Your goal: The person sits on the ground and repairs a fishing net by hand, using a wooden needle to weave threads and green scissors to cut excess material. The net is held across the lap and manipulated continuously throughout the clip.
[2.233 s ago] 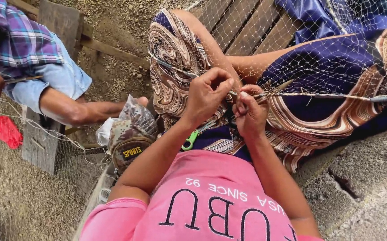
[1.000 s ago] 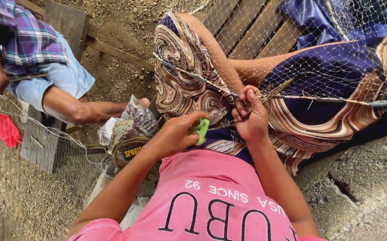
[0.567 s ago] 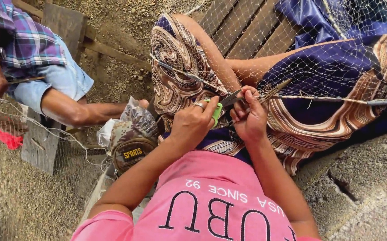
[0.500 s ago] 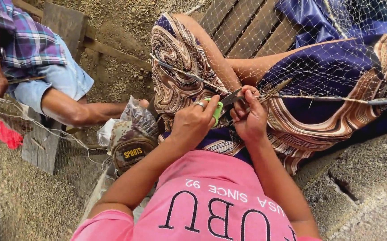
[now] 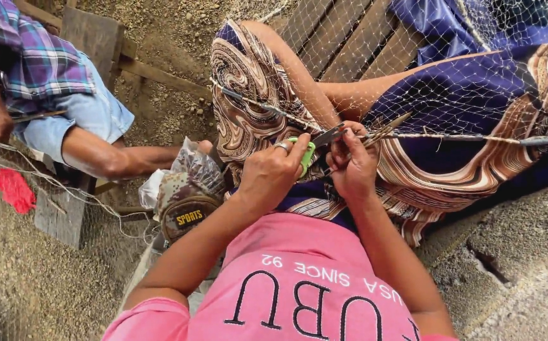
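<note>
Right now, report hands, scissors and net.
Left hand grips green-handled scissors, blades at net line. Right hand pinches fishing net. Nothing blocking.

— Scissors (image 5: 308, 153): green handles, grey blades. Net (image 5: 476, 82): pale, whitish mesh.
— Skirt (image 5: 425, 126): deep blue with brown and cream swirls. Shirt (image 5: 305, 297): pink, dark lettering.
— Neighbour's shirt (image 5: 27, 57): purple, blue and white plaid. Twine bundle (image 5: 15, 189): red. Cap (image 5: 185, 202): camouflage brown.
</note>
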